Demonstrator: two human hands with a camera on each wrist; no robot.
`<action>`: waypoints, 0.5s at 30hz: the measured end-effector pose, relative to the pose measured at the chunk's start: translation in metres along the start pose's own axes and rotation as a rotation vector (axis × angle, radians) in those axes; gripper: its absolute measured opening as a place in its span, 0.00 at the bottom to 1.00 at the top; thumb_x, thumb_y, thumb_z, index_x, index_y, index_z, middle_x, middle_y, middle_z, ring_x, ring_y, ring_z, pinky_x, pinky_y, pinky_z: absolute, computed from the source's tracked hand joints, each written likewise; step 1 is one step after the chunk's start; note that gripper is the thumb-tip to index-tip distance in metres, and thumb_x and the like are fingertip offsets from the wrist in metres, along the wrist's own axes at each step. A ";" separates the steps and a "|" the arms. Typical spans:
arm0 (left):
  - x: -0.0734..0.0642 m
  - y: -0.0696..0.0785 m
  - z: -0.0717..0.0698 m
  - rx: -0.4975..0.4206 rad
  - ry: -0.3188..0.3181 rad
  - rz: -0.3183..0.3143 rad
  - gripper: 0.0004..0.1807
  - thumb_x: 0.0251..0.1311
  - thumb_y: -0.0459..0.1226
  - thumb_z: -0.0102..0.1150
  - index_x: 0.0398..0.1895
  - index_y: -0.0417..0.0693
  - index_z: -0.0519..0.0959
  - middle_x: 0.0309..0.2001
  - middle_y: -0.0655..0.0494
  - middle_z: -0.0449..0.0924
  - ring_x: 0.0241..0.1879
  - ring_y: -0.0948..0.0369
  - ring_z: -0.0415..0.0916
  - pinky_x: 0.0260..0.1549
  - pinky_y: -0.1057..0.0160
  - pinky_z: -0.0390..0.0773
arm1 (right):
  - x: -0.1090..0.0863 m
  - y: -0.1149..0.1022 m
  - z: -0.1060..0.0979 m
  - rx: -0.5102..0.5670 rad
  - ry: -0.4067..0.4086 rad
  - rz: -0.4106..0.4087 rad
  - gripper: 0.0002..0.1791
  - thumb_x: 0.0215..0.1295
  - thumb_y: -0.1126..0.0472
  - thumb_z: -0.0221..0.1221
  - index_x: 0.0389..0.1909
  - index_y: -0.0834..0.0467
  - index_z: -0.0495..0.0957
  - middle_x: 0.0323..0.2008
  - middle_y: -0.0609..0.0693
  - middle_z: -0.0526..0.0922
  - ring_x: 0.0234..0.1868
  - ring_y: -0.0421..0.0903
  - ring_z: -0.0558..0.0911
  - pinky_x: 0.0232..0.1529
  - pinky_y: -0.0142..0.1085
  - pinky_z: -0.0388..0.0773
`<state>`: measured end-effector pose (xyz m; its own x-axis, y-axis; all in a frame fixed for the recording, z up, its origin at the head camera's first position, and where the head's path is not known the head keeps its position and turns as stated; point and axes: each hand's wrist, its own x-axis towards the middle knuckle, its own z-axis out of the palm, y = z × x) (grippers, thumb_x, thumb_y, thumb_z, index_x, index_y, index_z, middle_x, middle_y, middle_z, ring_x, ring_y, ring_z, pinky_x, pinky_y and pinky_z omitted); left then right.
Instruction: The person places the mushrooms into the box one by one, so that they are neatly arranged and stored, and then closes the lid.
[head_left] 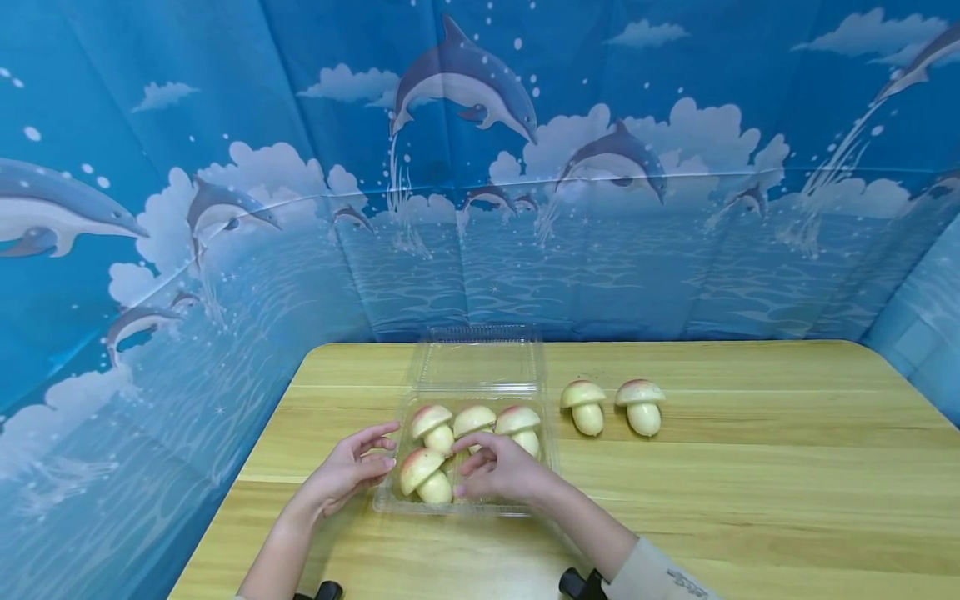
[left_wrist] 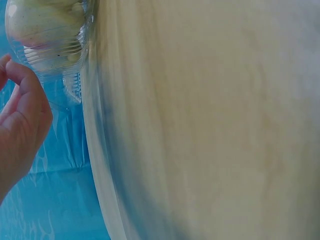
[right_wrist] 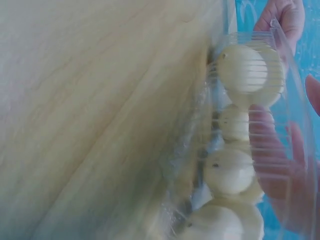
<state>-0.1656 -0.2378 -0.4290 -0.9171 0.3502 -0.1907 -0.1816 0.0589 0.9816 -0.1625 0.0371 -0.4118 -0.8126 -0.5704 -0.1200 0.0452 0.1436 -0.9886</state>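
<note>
A clear plastic box (head_left: 386, 502) stands on the table in the head view, its lid (head_left: 480, 364) swung up behind it. Inside are several cream toy mushrooms with reddish caps: three in the back row and one front-left mushroom (head_left: 422, 473). My left hand (head_left: 347, 472) is by the box's left wall, fingers loosely bent; whether it touches the wall I cannot tell. Over the right half of the box reaches my right hand (head_left: 501, 472), beside the front-left mushroom, with nothing visible between thumb and fingers. In the right wrist view, that hand (right_wrist: 275, 165) shows through the ribbed wall.
Two more toy mushrooms lie to the right of the box, a nearer-to-box mushroom (head_left: 585, 407) and a farther mushroom (head_left: 641, 407). The wooden table (head_left: 750, 500) ends at a blue dolphin-printed curtain (head_left: 480, 250) along the back and sides.
</note>
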 end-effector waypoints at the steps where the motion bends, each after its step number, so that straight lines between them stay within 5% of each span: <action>1: 0.000 0.000 0.000 0.002 0.001 0.000 0.36 0.59 0.28 0.56 0.69 0.34 0.53 0.47 0.48 0.64 0.31 0.68 0.71 0.32 0.71 0.74 | -0.001 0.000 -0.001 -0.005 0.000 -0.002 0.29 0.49 0.68 0.67 0.55 0.63 0.71 0.42 0.62 0.76 0.39 0.48 0.79 0.40 0.39 0.78; 15: 0.000 -0.001 0.000 0.008 0.011 -0.001 0.36 0.58 0.29 0.57 0.69 0.34 0.53 0.46 0.49 0.64 0.30 0.68 0.70 0.31 0.71 0.74 | -0.015 -0.009 -0.018 0.011 -0.014 -0.027 0.32 0.51 0.68 0.66 0.59 0.65 0.68 0.44 0.64 0.76 0.40 0.48 0.80 0.42 0.40 0.78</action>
<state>-0.1651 -0.2383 -0.4297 -0.9206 0.3402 -0.1916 -0.1796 0.0666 0.9815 -0.1612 0.0588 -0.3997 -0.8054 -0.5852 -0.0946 0.0299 0.1192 -0.9924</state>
